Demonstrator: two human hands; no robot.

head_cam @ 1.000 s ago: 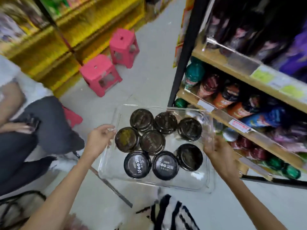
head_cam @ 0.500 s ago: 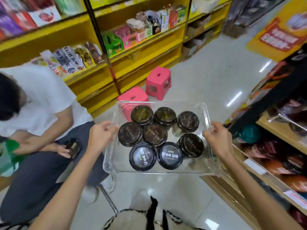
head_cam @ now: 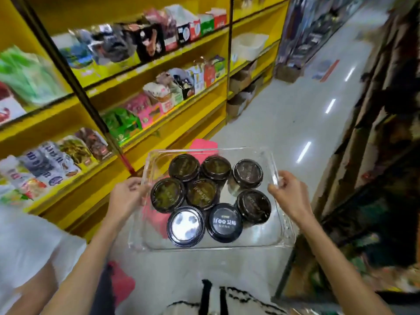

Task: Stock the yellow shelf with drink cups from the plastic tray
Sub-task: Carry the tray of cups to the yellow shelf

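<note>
I carry a clear plastic tray (head_cam: 281, 233) in the air at waist height. Several drink cups with black lids (head_cam: 223, 222) stand upright in it, packed close together. My left hand (head_cam: 126, 197) grips the tray's left rim. My right hand (head_cam: 289, 195) grips its right rim. The yellow shelf (head_cam: 145, 137) runs along the left side of the aisle, its tiers partly filled with snack packs and boxes. It lies just beyond the tray's far left corner.
A person in a white shirt (head_cam: 25, 248) sits low at my left, close to my left arm. A pink stool (head_cam: 202, 144) shows behind the tray. Dark shelving (head_cam: 372, 155) lines the right side. The shiny aisle floor (head_cam: 295, 114) stretches ahead.
I have turned left from the wooden drink shelves toward the yellow shelf and lifted the tray higher. Both hands kept their hold on the rims.
</note>
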